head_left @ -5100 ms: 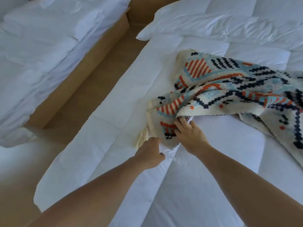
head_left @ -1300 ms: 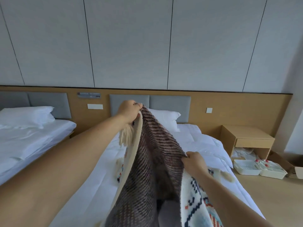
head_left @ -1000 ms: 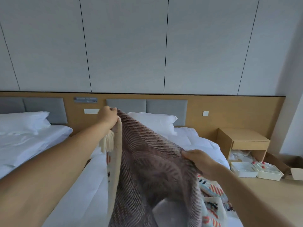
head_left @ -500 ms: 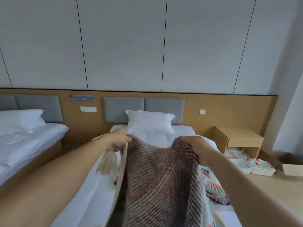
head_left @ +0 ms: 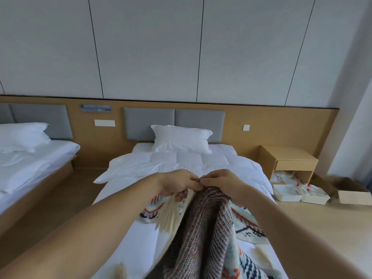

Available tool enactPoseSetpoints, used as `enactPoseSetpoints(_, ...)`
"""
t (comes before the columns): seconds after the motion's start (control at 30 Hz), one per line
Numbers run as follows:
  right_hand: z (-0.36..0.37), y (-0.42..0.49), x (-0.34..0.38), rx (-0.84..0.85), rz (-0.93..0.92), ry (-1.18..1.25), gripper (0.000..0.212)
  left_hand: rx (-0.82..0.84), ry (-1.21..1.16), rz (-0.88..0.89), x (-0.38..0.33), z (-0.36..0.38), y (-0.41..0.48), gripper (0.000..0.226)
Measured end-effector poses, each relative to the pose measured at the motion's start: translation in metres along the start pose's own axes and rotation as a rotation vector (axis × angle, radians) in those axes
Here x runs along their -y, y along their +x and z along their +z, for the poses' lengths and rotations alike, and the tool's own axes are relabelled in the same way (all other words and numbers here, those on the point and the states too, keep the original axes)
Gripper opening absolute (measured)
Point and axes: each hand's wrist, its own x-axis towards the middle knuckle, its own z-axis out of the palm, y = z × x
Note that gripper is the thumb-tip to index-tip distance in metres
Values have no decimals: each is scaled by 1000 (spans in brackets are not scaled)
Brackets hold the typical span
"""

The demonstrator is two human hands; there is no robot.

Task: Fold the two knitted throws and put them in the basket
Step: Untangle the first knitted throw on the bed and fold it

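Observation:
I hold a knitted throw (head_left: 203, 232) up over the bed; its brownish striped back side faces me and hangs down in a fold between my arms. My left hand (head_left: 177, 185) grips one top corner, with cream tassels (head_left: 171, 216) dangling below it. My right hand (head_left: 221, 183) grips the other corner, and the two hands touch at the fingertips. The throw's patterned side, cream with blue, orange and navy, shows on the bed at right (head_left: 247, 224). No basket and no second throw are in view.
The white bed (head_left: 181, 164) with a pillow (head_left: 181, 138) lies ahead. A second bed (head_left: 34, 158) stands at left across a floor gap. At right are a wooden nightstand (head_left: 287, 160), white trays (head_left: 300, 195) on the floor and a cardboard box (head_left: 352, 191).
My hands have come together from apart and dropped lower, bringing the throw's two top corners to meet. The throw now hangs folded in half.

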Motion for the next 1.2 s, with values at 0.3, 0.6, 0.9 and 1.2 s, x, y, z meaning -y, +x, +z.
enactPoseSetpoints(0.3,-23,-18,-25,30,72,144,64,-417,109,96,-47,-36,-2,22)
enactPoseSetpoints(0.6,-65,-42,-37,64,118,414,45,-922,177,46,-37,-92,4,29)
enactPoseSetpoints(0.9,-86,-45,-22,94,99,505,43,-815,187,-163,18,-85,7,23)
enactPoseSetpoints(1.2,-48,-26,-3,-134,231,510,36,-346,144,-164,28,-19,1,48)
